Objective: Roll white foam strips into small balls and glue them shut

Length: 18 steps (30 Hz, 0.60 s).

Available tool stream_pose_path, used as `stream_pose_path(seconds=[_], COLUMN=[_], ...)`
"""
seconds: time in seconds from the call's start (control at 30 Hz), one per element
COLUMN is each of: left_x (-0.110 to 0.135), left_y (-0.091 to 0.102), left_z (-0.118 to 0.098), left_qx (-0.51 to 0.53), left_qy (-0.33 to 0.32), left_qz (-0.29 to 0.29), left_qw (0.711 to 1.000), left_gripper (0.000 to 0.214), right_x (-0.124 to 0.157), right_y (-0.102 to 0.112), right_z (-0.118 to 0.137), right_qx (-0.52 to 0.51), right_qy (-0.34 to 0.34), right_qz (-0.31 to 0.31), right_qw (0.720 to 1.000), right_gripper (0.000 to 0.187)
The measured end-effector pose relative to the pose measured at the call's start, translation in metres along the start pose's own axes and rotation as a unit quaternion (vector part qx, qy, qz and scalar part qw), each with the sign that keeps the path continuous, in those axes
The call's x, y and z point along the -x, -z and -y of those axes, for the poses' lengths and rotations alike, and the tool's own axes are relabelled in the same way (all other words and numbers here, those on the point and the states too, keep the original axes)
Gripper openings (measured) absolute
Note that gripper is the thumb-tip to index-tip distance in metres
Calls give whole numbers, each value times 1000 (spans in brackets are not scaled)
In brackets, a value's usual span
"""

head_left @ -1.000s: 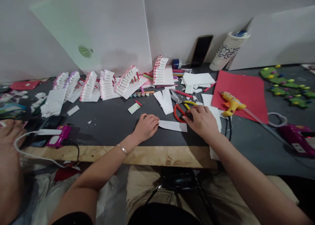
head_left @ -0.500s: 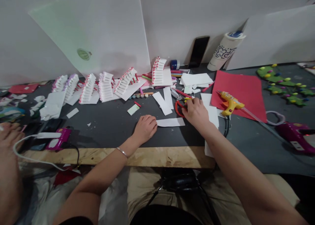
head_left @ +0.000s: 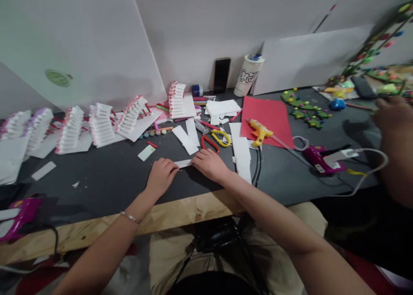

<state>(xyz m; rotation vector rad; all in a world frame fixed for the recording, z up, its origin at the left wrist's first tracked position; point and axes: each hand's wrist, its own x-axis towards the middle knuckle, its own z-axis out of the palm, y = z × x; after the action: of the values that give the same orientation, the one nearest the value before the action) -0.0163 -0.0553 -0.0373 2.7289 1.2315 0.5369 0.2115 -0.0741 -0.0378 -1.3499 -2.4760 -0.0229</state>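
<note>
1. My left grip (head_left: pixel 161 174) is grasping one end of a narrow white strip (head_left: pixel 184 163), the fingers bent over it; a bracelet (head_left: pixel 129 217) circles that wrist.
2. My right grip (head_left: pixel 210 164) has hold of the other end, its fingers curled onto the strip, so only the middle length shows between my two hands. My thumbs are hidden, and I cannot tell how hard either one pinches.
3. The strip is in front of me, low over the dark tabletop (head_left: pixel 119 185), near its bare wooden front edge (head_left: pixel 180 211).
4. Just beyond my right fingers lie scissors (head_left: pixel 210 133) with one red loop and one yellow loop. Left of them, two loose paper strips (head_left: pixel 185 140) lie close together at an angle.
5. To the right of my right hand are long white paper pieces (head_left: pixel 241 153), then a yellow glue gun (head_left: pixel 259 132) resting on a red sheet (head_left: pixel 277 114).
6. Past my left hand, a small pale green piece (head_left: pixel 146 152) lies beside a short red stick (head_left: pixel 152 144).
7. Ribbed white models (head_left: pixel 102 123) with coloured tips stand along the back left.
8. At far right, another person's hand (head_left: pixel 395 114) is over the tabletop, blurred.
</note>
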Motion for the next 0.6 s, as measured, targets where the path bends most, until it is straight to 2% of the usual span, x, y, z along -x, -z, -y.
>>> stream_pose_path(seconds=[0.33, 0.6], left_x=[1, 6], left_y=[1, 5], left_z=[10, -4], left_qx=[32, 27], left_qy=[34, 90], left_qz=[-4, 36], left_qw=[999, 995], left_gripper=[19, 17], right_x=[16, 26], right_y=[2, 6], right_z=[-16, -27], right_qx=[-10, -77], right_qy=[-72, -79], right_qz=[8, -2], right_qw=[997, 994], right_gripper=[15, 11])
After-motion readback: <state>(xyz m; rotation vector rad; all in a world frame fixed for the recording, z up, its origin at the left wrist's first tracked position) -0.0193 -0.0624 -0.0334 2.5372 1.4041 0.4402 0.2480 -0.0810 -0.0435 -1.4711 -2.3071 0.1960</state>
